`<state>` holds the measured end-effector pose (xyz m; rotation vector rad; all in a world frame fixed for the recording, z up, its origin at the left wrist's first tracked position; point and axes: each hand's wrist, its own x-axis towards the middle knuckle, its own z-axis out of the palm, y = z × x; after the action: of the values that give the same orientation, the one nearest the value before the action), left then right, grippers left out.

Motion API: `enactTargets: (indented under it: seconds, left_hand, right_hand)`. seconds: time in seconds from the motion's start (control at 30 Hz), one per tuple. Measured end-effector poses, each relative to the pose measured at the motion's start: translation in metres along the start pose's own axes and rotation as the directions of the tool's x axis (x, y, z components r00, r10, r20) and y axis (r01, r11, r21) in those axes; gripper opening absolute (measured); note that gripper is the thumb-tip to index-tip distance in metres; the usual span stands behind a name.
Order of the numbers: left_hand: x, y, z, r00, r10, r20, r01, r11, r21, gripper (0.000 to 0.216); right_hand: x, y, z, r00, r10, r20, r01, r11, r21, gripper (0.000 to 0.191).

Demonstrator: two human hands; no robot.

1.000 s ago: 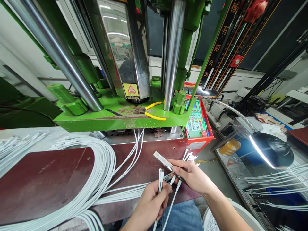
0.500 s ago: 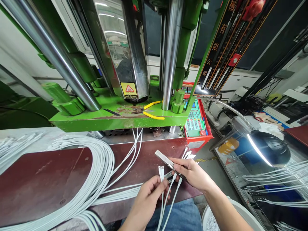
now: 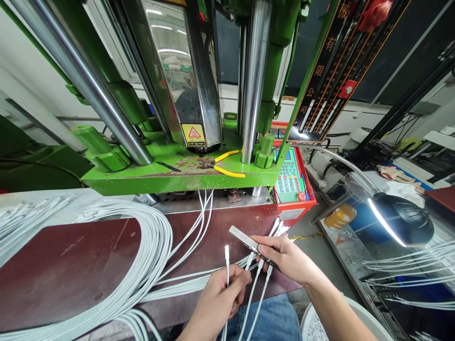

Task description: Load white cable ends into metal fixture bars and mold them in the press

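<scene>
White cable (image 3: 226, 265), one piece, is held upright between thumb and fingers of the left hand (image 3: 221, 299), its connector end raised above the fist at the near centre of the scene. Metal bar (image 3: 249, 244), flat and narrow, is pinched in the closed fingers of the right hand (image 3: 286, 258), just right of the left hand; several more cable ends (image 3: 256, 271) are seated along its underside and hang down toward the lap. Both hands are kept above the near edge of a dark red worktop (image 3: 71, 265). A large bundle of white cables (image 3: 149, 255) is laid in a curve across that worktop to the left. Behind, a green press (image 3: 177, 175) with polished steel columns (image 3: 254, 80) is mounted; yellow-handled pliers (image 3: 222, 166) are left on its platen. A red control panel (image 3: 293, 182) is fixed at the far right of the press, and a black gooseneck lamp (image 3: 401, 220) is lit further right.
</scene>
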<state>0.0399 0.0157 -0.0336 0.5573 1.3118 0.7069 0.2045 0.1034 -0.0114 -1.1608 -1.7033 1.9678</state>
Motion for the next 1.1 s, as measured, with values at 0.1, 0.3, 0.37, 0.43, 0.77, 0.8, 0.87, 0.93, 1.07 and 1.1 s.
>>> enactTargets:
  seconds: [0.1, 0.3, 0.37, 0.43, 0.77, 0.8, 0.87, 0.93, 1.07, 1.1]
  left_hand:
    - [0.001, 0.001, -0.001, 1.000, -0.003, 0.020, 0.003, 1.000, 0.011, 0.047]
    - [0.002, 0.001, -0.001, 1.000, -0.006, -0.017, 0.007, 1.000, 0.018, 0.048]
    - [0.002, 0.001, 0.000, 1.000, -0.004, -0.031, 0.005, 1.000, 0.029, 0.048]
    - [0.002, 0.002, 0.001, 0.999, 0.003, -0.035, -0.002, 0.999, 0.039, 0.048]
    - [-0.003, 0.005, -0.018, 0.956, 0.259, -0.140, -0.234, 0.956, 0.176, 0.045]
    - [-0.004, 0.004, -0.020, 0.960, 0.245, -0.138, -0.219, 0.960, 0.177, 0.047]
    - [-0.005, 0.003, -0.022, 0.983, 0.167, -0.074, -0.154, 0.976, 0.153, 0.057]
    - [-0.005, 0.002, -0.022, 0.997, 0.078, 0.009, -0.078, 0.993, 0.092, 0.067]
    - [-0.005, 0.004, -0.021, 0.996, 0.033, 0.082, -0.032, 0.999, -0.015, 0.062]
    - [-0.005, 0.005, -0.021, 0.995, 0.039, 0.092, -0.038, 0.999, -0.019, 0.058]
  right_hand:
    - [-0.001, -0.003, 0.001, 1.000, 0.008, 0.010, -0.008, 1.000, -0.006, 0.048]
    - [-0.003, -0.004, 0.003, 0.999, 0.044, -0.031, -0.048, 0.985, -0.167, 0.046]
    - [-0.003, -0.002, 0.003, 0.997, 0.059, -0.059, -0.071, 0.969, -0.238, 0.046]
    - [-0.004, -0.001, 0.003, 0.997, 0.058, -0.058, -0.071, 0.966, -0.249, 0.046]
    - [-0.004, -0.001, -0.007, 1.000, 0.010, -0.003, -0.010, 0.995, -0.098, 0.051]
    - [-0.003, -0.001, -0.008, 1.000, 0.009, -0.002, -0.010, 0.996, -0.092, 0.050]
    - [-0.003, -0.001, -0.009, 1.000, 0.006, -0.004, -0.006, 0.996, -0.084, 0.050]
    - [-0.002, -0.002, -0.009, 1.000, -0.004, 0.001, 0.004, 0.997, -0.080, 0.050]
    - [-0.002, -0.005, -0.007, 1.000, -0.014, 0.021, 0.016, 0.997, -0.080, 0.050]
    - [-0.002, -0.006, -0.006, 1.000, -0.008, 0.025, 0.010, 0.997, -0.081, 0.049]
